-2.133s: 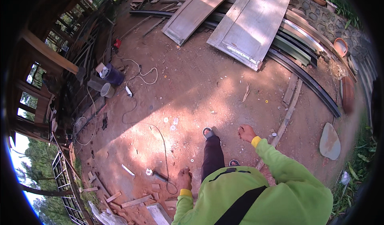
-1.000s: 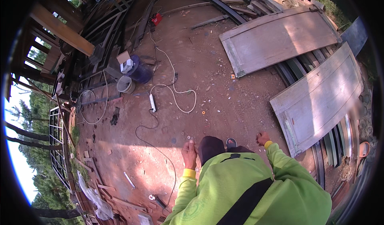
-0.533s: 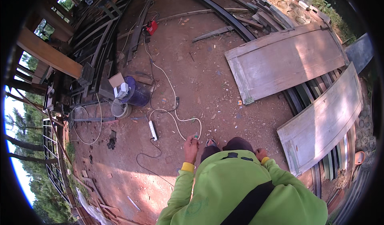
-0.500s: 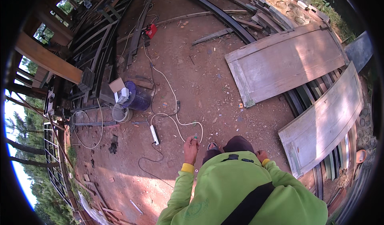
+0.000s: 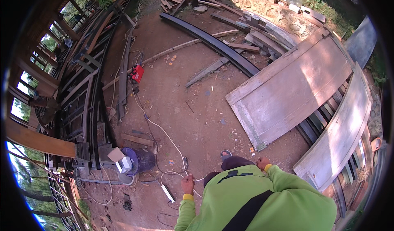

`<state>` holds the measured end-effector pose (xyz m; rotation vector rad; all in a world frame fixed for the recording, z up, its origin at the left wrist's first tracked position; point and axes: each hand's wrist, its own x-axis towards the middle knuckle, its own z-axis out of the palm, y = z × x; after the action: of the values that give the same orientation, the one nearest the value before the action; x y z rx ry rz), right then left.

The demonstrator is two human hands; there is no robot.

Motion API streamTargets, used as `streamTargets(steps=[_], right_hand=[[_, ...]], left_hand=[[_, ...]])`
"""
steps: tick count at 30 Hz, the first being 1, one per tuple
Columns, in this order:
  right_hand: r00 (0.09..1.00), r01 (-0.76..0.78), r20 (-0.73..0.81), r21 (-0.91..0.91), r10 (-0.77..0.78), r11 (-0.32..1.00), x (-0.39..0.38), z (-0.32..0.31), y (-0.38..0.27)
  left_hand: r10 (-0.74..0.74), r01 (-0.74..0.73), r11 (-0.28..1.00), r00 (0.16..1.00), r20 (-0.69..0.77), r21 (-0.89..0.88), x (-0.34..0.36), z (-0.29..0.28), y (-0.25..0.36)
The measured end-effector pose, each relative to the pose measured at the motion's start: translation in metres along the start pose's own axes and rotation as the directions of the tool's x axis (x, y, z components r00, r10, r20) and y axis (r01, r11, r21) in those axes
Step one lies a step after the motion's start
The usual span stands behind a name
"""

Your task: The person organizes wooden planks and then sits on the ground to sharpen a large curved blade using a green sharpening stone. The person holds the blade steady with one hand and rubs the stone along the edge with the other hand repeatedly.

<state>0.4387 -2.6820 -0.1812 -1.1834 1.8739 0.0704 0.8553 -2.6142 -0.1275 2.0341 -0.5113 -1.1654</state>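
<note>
My left hand (image 5: 187, 184) is held low in front of my body, above the bare ground beside a white power strip (image 5: 168, 193). Its fingers are closed, and what they hold, if anything, is too small to make out. A pale cable (image 5: 172, 140) runs over the dirt and passes close by that hand. On the other side of my green jacket, my right hand (image 5: 262, 162) hangs loosely with curled fingers. The nearest thing to it is a wooden door panel (image 5: 293, 93). Whether anything sits inside the right hand is hidden.
A second panel (image 5: 338, 132) lies on stacked beams at right. To the left stand a purple bucket (image 5: 144, 160) with an open box (image 5: 119, 159) on it and a rack of dark metal frames (image 5: 92, 103). Ahead are a red machine (image 5: 136, 73) and a long dark beam (image 5: 209, 40).
I have stepped forward; the red machine, bucket and power strip now sit lower in view. One foot is ahead of my body. The small greenish thing at my left fingertips no longer shows clearly.
</note>
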Motion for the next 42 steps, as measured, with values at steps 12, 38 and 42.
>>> streamTargets(steps=[12, 38, 42], right_hand=[[0.993, 0.118, -0.032, 0.202, -0.114, 0.972, 0.2, -0.094, -0.261], [0.982, -0.101, -0.152, 0.099, 0.115, 0.99, 0.575, -0.208, -0.544], [0.969, 0.031, -0.243, 0.312, 0.048, 0.95, 0.649, -0.293, -0.612]], left_hand=[[0.36, -0.41, 0.756, 0.912, 0.198, 0.51, 0.294, -0.005, -0.041], [-0.246, 0.23, 0.956, 0.967, 0.072, 0.18, 0.755, 0.154, 0.498], [-0.466, 0.429, 0.874, 0.873, 0.145, 0.228, 0.782, 0.185, 0.538]])
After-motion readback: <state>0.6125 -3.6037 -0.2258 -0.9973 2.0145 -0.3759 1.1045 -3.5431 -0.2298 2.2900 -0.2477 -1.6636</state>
